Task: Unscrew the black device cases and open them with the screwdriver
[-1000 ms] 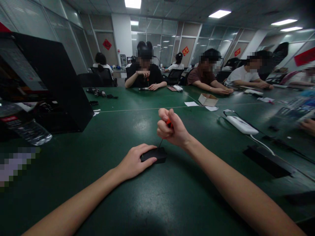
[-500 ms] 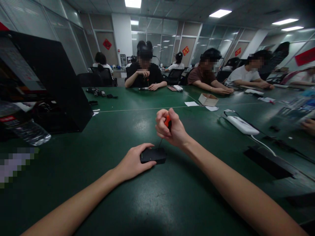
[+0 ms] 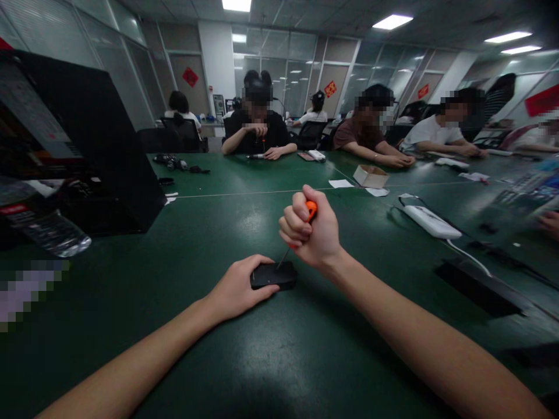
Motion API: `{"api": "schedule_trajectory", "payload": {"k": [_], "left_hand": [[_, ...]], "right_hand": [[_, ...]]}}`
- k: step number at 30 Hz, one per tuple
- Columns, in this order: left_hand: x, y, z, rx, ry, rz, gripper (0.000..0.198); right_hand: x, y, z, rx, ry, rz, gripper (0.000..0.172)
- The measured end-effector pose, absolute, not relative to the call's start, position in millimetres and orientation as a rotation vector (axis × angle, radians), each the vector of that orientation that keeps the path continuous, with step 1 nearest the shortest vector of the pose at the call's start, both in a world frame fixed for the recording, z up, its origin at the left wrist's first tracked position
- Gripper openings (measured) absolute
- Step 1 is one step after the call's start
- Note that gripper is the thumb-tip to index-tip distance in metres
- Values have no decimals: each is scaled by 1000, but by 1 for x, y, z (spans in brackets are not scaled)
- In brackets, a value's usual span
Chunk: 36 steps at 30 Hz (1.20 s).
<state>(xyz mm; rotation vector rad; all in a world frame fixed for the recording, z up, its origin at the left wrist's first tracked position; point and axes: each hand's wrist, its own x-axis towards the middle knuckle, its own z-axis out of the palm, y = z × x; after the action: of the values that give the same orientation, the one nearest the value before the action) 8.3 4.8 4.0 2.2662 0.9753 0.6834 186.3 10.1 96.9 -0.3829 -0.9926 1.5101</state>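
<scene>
A small black rectangular box (image 3: pixel 274 277) lies flat on the green table in front of me. My left hand (image 3: pixel 242 285) grips its left end, with the thumb along the near side and the fingers along the far side. Above it, my right hand (image 3: pixel 311 228) is wrapped in a fist around the orange and black handle of a screwdriver (image 3: pixel 311 210). The thin metal shaft slants down to the left, and its tip meets the top of the box near the far edge. Whether it sits in a screw is too small to tell.
At left stand a black computer case (image 3: pixel 126 157) and a plastic bottle (image 3: pixel 61 230). A white power strip (image 3: pixel 430 221) with cables lies to the right, near a long black object (image 3: pixel 478 285). An open carton (image 3: pixel 370 176) stands farther back. Several people sit across the table.
My right hand has turned at the wrist and shifted slightly right, showing more of the orange handle. The screwdriver shaft leans more now. My left hand and the box have barely moved.
</scene>
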Motion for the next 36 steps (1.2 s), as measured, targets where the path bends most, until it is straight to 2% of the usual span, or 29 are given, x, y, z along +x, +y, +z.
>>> {"api": "schedule_trajectory", "payload": {"k": [11,17,23,32,36], "left_hand": [[7,6,1,2290,932,727,37],[5,0,2,2420,773,843,43],[2,-4,-2,2485,634,985,20],[1,-1,-6,2500,616,1035,22],[1,0,-8,2456,610,1021,20]], "right_hand": [[177,5,85,-341,-1014,1600,54],[168,0,81,-323,-1175,1586,53],[150,-13,77,-260,-1322,1510,41],[156,-16,89,-377,-1548,1420,36],[155,-15,87,-425,-1463,1493,44]]}}
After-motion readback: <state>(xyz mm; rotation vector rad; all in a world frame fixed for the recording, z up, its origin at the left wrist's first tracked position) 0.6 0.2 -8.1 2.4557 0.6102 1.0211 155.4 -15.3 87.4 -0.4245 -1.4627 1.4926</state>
